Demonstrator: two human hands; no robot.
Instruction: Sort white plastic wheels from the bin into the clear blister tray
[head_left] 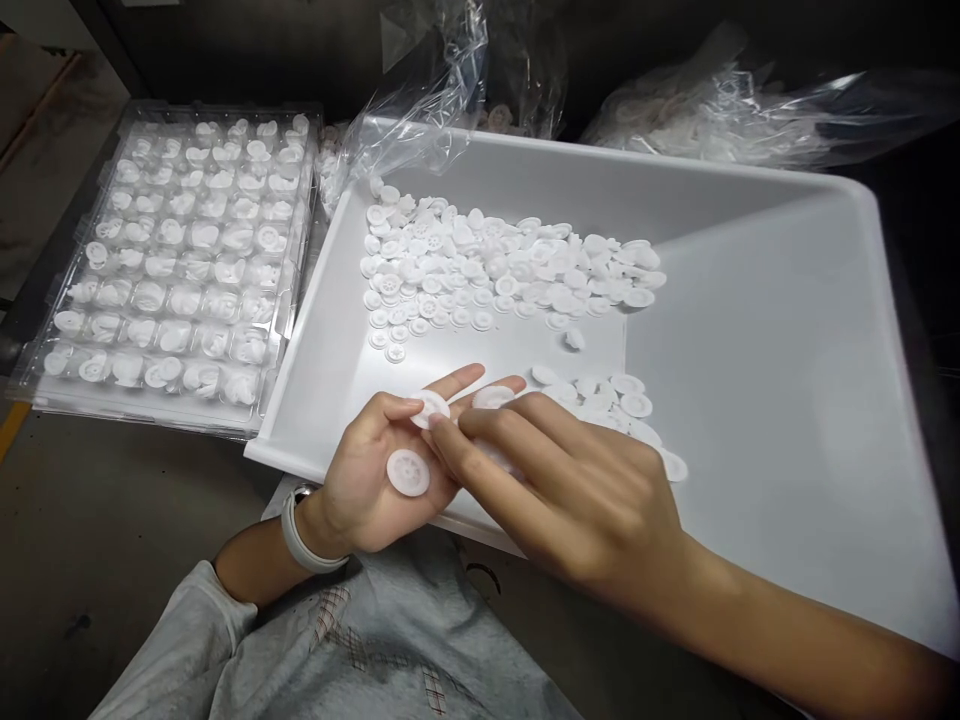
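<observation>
Palm up, my left hand (pixel 375 490) is cupped over the near edge of a white plastic bin (pixel 765 330). A round white plastic disc (pixel 409 472) lies in its palm, and its thumb presses on another white disc (pixel 430 409). More discs sit near its fingers, partly covered. My right hand (pixel 570 470) reaches over from the right, its fingertips closed at the disc under my left thumb. Inside the bin, a large heap of white discs (pixel 495 265) lies toward the back left. A smaller group of discs (pixel 630 395) lies just beyond my right hand.
Left of the bin stands a stack of clear plastic trays (pixel 180 260), whose pockets hold white discs. Clear plastic bags (pixel 705 115) with white pieces lie behind the bin. Another crumpled clear bag (pixel 427 100) hangs over its back left rim.
</observation>
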